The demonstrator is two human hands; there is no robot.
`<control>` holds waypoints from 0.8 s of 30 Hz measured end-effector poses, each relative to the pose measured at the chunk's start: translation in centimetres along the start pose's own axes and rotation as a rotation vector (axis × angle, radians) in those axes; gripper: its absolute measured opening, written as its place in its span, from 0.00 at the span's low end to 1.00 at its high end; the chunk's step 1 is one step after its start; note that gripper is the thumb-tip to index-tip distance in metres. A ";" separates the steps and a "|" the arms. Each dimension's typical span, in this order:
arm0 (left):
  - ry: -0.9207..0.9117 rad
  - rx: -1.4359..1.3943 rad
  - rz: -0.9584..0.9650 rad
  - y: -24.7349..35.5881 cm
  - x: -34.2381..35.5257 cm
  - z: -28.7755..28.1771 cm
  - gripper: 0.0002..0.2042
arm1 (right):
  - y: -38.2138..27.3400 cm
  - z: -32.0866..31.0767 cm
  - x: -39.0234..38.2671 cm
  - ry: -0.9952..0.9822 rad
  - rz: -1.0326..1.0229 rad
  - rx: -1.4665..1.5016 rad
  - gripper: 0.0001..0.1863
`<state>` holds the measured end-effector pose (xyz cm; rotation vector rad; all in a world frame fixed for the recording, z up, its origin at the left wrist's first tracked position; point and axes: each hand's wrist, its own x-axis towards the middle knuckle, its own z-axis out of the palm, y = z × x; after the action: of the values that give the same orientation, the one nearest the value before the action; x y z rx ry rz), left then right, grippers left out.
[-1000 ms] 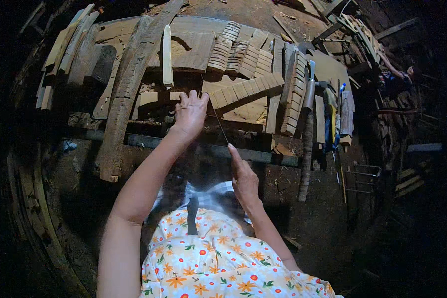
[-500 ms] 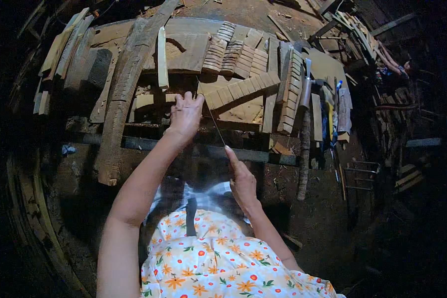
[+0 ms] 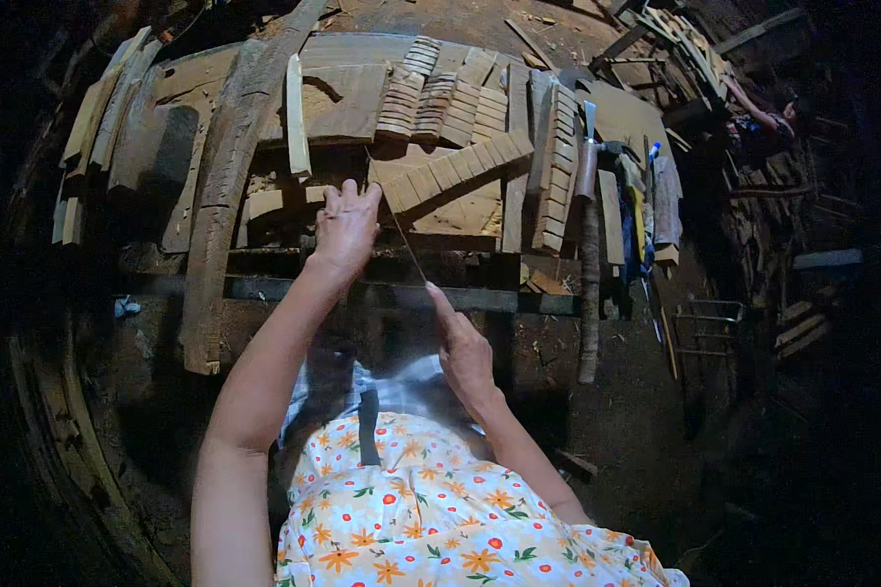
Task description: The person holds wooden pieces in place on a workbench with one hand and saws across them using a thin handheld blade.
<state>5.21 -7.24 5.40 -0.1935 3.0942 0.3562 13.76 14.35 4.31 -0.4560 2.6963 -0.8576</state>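
Observation:
My right hand (image 3: 467, 357) is closed round the near end of a saw (image 3: 408, 251), whose thin dark blade shows edge-on and slants away to the far left. My left hand (image 3: 346, 230) lies just left of the blade, its fingers bent over the right end of a pale piece of wood (image 3: 282, 203). How the fingers grip the underside is hidden. Just right of the blade, a wooden strip with evenly spaced cross lines (image 3: 455, 174) lies at a slant over a wooden board (image 3: 465, 215).
Several lined wooden strips (image 3: 401, 100) lie farther back on the bench. A narrow pale stick (image 3: 296, 117) and a long rough beam (image 3: 222, 186) lie to the left. At the right are a chisel-like tool (image 3: 588, 157), a yellow-handled tool (image 3: 640, 220) and another person's arm (image 3: 754, 106).
The whole scene has shifted slightly left in the view. Both hands and the saw keep nearly the same places relative to the wood.

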 end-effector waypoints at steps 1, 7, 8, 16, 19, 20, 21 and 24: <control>0.005 0.004 0.009 0.0 0.0 -0.1 0.20 | 0.0 0.2 0.4 0.001 -0.010 -0.010 0.46; -0.036 0.002 -0.003 -0.1 0.1 0.1 0.24 | -0.1 -0.1 0.1 0.014 -0.061 0.005 0.46; -0.036 0.001 0.002 -0.2 0.1 0.1 0.24 | 0.1 0.0 -0.3 0.017 -0.057 0.004 0.46; 0.020 -0.007 0.021 -0.1 0.0 -0.1 0.18 | -0.1 0.2 0.6 0.038 -0.061 0.021 0.45; 0.014 0.005 0.025 -0.1 0.0 0.0 0.18 | -0.5 -0.1 0.8 -0.022 0.000 0.010 0.45; 0.016 0.005 0.030 -0.1 0.0 0.0 0.18 | -0.5 -0.1 0.6 -0.017 0.002 0.010 0.45; 0.007 -0.007 0.024 -0.1 -0.1 0.0 0.19 | -0.4 -0.1 0.2 -0.024 0.019 -0.002 0.45; -0.003 -0.015 0.016 -0.2 -0.3 -0.1 0.19 | 0.3 0.4 -1.3 0.001 -0.002 -0.025 0.46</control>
<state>5.50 -7.38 5.48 -0.1680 3.0929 0.3802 15.07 14.88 4.00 -0.4644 2.7112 -0.8257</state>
